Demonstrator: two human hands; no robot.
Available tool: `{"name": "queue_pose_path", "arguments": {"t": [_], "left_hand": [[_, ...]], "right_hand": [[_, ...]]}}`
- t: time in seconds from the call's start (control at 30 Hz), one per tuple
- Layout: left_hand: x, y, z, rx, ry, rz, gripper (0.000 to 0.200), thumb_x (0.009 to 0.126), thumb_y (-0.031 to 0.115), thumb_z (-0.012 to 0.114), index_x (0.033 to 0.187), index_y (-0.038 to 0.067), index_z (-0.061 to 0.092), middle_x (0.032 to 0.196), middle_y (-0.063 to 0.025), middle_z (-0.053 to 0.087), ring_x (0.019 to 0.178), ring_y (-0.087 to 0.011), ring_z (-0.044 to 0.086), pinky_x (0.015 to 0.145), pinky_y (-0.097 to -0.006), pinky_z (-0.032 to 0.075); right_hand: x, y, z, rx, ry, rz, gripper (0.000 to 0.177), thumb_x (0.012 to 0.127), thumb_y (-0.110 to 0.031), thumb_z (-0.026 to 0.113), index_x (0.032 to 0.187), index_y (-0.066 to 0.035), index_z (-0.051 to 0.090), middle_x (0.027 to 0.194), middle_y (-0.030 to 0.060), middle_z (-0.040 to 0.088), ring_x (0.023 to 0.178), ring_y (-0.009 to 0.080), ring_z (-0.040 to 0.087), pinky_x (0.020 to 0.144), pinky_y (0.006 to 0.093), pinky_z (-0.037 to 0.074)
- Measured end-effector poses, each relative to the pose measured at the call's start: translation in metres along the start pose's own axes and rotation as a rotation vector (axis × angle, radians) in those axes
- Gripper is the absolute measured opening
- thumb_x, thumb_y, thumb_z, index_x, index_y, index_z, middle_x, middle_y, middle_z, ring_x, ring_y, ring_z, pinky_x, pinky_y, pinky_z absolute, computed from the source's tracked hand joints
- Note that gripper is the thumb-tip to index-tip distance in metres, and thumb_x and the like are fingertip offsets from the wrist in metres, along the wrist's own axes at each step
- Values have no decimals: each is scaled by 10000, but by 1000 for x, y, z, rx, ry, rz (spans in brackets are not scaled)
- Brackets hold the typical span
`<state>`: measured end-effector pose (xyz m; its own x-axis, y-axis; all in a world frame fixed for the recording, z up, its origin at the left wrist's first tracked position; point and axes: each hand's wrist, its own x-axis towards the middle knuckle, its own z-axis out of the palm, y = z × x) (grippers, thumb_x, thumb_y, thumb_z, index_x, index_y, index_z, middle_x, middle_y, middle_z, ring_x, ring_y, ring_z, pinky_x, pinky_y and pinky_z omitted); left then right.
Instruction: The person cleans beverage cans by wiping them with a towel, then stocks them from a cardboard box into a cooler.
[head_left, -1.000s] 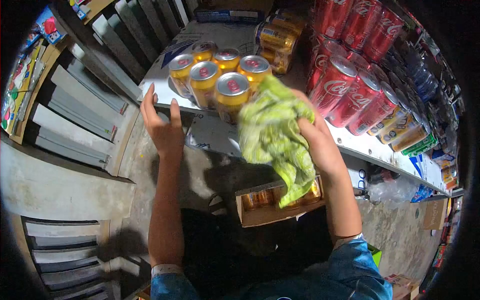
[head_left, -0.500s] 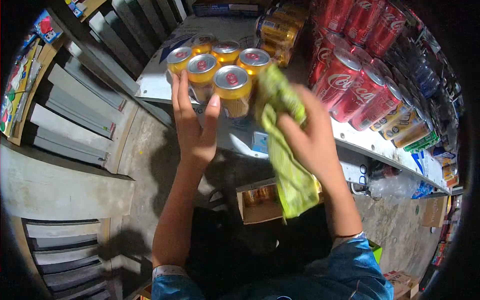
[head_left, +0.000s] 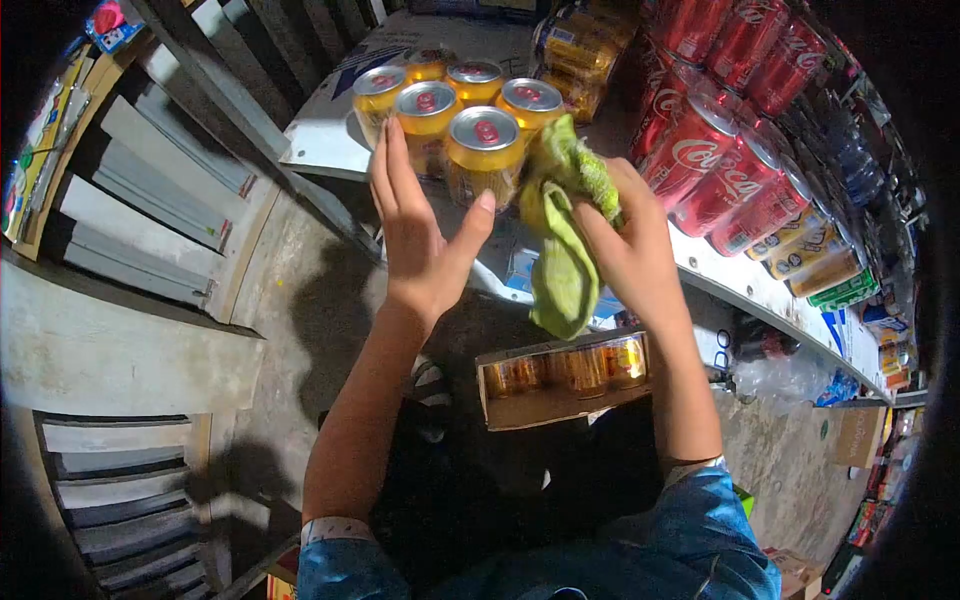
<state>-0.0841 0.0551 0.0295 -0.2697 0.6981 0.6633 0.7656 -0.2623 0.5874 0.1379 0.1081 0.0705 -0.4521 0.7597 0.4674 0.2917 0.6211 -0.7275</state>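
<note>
On the shelf (head_left: pixel 322 142), cans (head_left: pixel 486 152) between spread left hand (head_left: pixel 425 250) and right hand (head_left: pixel 632 255) clutching cloth (head_left: pixel 560 235)

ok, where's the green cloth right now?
Head view, centre: the green cloth is bunched in the right hand, beside the yellow cans on the shelf.

Shop: shelf (head_left: pixel 330 140) w/ soda cans (head_left: pixel 700 160)

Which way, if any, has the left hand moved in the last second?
Yes. The left hand has shifted right along the shelf edge, from beside the yellow cans to wrapping around the front ones.
</note>
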Motion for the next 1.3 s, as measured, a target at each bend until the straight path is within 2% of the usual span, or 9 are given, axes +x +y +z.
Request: {"name": "queue_pose_path", "arguments": {"t": [0.1, 0.23, 0.47, 0.63, 0.8, 0.93, 1.03, 1.17, 1.3], "left_hand": [[1, 3, 2, 3, 5, 17, 1150, 766, 258, 855, 1612, -79, 154, 1560, -314, 288, 1452, -478, 330, 1229, -532, 285], [1, 12, 12, 22, 62, 13, 1215, 729, 270, 895, 1605, -88, 133, 1572, -322, 256, 1460, -494, 301, 1220, -563, 272], [12, 28, 38, 120, 251, -102, 1259, 695, 302, 927, 1607, -59, 137, 1545, -318, 266, 1451, -517, 303, 1202, -586, 289], [21, 24, 24, 23, 172, -154, 1236, 661, 261, 931, 1603, -15, 180, 1517, -304, 331, 1384, -507, 432, 1148, -570, 396], [26, -12, 3, -157, 38, 4, 963, 748, 94, 884, 1558, -22, 377, 1297, -178, 677, 1197, -228, 665, 1011, -360, 540], [32, -24, -10, -363, -22, -3, 904, 699, 77, 890, 1482, -32, 452, 1290, -180, 679, 1156, -256, 688, 1013, -368, 550], [37, -41, -22, -528, -35, -37, 850, 728, 78, 881, 1453, -41, 453, 1284, -214, 669, 1160, -272, 685, 1010, -387, 553], [26, -36, -22, -414, 17, -67, 810, 796, 73, 827, 1472, -30, 394, 1294, -237, 644, 1183, -280, 661, 1050, -399, 523], [18, -28, -5, -482, 59, -72, 955, 844, 341, 798, 1550, -54, 290, 1385, -241, 539, 1282, -306, 579, 1113, -436, 460]], "right_hand": [[-4, -3, 3, 54, -112, -5, 391, 875, -121, 642, 1237, 25, 674, 1030, 195, 621, 1006, 334, 649, 908, 411, 506], [-4, -5, -16, 571, -180, 341, 305, 964, -107, 577, 1219, 12, 693, 1088, 34, 732, 935, 101, 656, 842, 281, 537], [-2, -1, 0, 612, 229, 356, 340, 1017, -72, 547, 1337, 18, 617, 1192, 65, 712, 1024, 132, 672, 919, 297, 537], [-1, 4, 3, 512, 237, 259, 408, 1035, -62, 576, 1436, 7, 545, 1274, 83, 687, 1145, 151, 646, 1013, 302, 503], [-8, 9, 22, 395, 306, 103, 453, 1033, -50, 548, 1479, 7, 495, 1348, 123, 635, 1235, 193, 599, 1077, 342, 460], [-22, -2, 32, -44, 263, -104, 440, 925, -72, 636, 1347, 22, 557, 1146, 153, 641, 1073, 229, 628, 967, 375, 490], [-19, 1, 0, 417, -30, 206, 309, 909, -67, 598, 1203, 20, 640, 1010, 104, 649, 967, 197, 634, 903, 344, 499], [-18, 7, 12, 518, 77, 260, 320, 961, -50, 570, 1270, 14, 621, 1104, 60, 654, 1032, 146, 618, 950, 305, 492], [-22, -12, 32, 128, 28, 8, 413, 915, -98, 624, 1302, 40, 585, 1083, 160, 596, 1052, 266, 605, 971, 370, 473]]}}
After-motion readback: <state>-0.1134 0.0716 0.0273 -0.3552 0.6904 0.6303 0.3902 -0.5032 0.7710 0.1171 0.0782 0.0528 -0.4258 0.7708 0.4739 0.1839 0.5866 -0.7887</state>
